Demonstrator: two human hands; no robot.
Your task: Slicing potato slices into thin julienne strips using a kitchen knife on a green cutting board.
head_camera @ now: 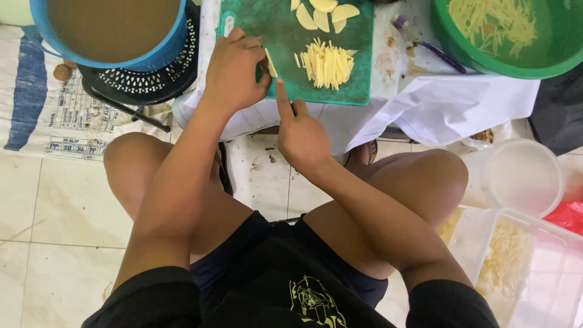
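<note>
We pinch a potato slice (270, 62) in our left hand (234, 73) at the green cutting board's (267, 30) near edge, right hand (299, 135) gripping a knife we barely see, cut sticks (328, 64) just beside.

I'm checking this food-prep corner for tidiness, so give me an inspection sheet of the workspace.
Surface: green cutting board on white cloth over a tiled floor.
Job's things: pale slice held on the board; pile of cut sticks; uncut slices behind it.
Clutter: scraps and a purple-handled tool on the cloth.
Grippers: left hand pinches the slice; right hand has its forefinger extended to the board; any knife is hidden.
Cables: nothing seen.
Surroundings: blue tub of brown liquid, green basin of strips, clear containers, printed sack.
</note>
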